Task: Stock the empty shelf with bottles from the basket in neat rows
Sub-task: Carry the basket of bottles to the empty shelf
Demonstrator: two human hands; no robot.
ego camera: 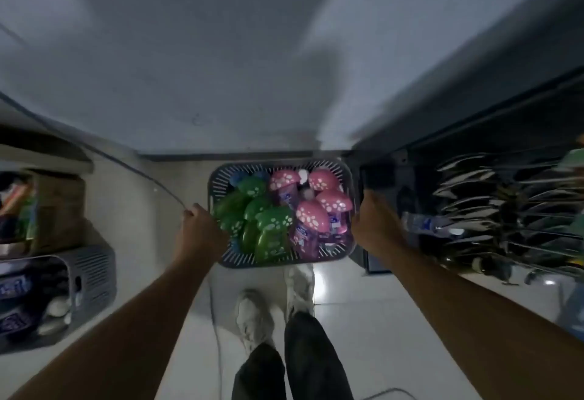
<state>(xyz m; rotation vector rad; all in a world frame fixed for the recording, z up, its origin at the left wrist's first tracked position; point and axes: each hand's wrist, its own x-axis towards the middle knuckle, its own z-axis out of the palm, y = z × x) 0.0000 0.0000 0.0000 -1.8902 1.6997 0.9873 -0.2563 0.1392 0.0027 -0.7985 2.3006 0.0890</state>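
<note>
1. While both arms reach straight out, left hand (202, 226) and right hand (376, 219) clench basket (221, 178) side rims.
2. Bottles (275, 235) fill basket, ahead of shoes (252, 314).
3. Rack (493, 210) close right; open floor (142, 203) left.

We see a dim, bluish scene, softened all over by motion blur. Glare shines off the glossy floor (347, 314) at lower centre. A broad shadow crosses the wall (189, 52) above. Only the basket (218, 181) at centre looks fairly sharp. The edges bow outward, and the right side is darkest.
</note>
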